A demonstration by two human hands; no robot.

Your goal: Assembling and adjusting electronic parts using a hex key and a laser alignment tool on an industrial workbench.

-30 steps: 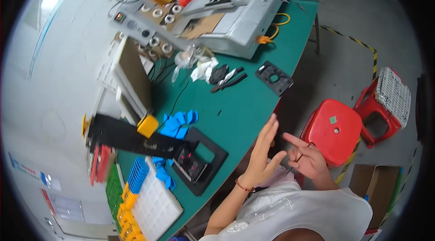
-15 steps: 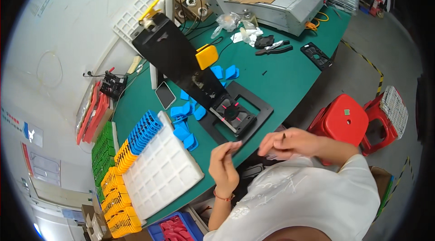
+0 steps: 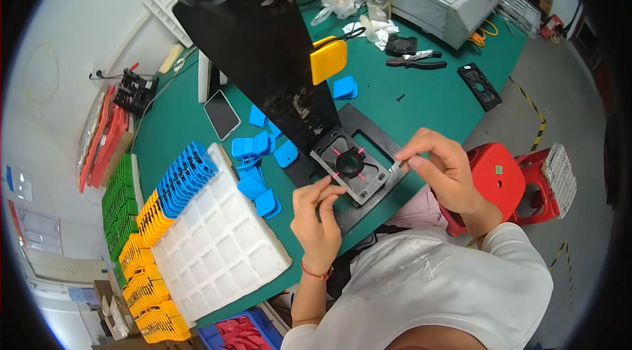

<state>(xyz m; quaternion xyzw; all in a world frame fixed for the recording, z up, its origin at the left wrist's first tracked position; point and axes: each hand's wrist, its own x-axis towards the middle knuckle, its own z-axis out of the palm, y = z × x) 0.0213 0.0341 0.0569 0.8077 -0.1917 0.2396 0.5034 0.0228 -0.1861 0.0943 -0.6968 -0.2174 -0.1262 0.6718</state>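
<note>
The left hand (image 3: 317, 213) has thumb and fingertips pinched together at the near-left corner of the dark square fixture block with a round central hole and red cross marks (image 3: 350, 164); whether a small part sits in that pinch cannot be told. The right hand (image 3: 442, 167) pinches at the block's right edge, fingers curled, and again nothing clear shows between them. The block lies in the black rectangular base frame (image 3: 388, 142) on the green table mat (image 3: 421, 96), close to the table's near edge and right in front of the person. By my judgement, anything set in should go down square over the hole, aligned with the red marks, with both hands low and steady. Just behind the block, the slanted black press arm (image 3: 263, 53) overhangs, so room above and behind is tight. Left of the block lie loose blue plastic clips (image 3: 260, 175) and the white gridded plastic tray (image 3: 220, 244); right of the block the mat is open up to its edge.
</note>
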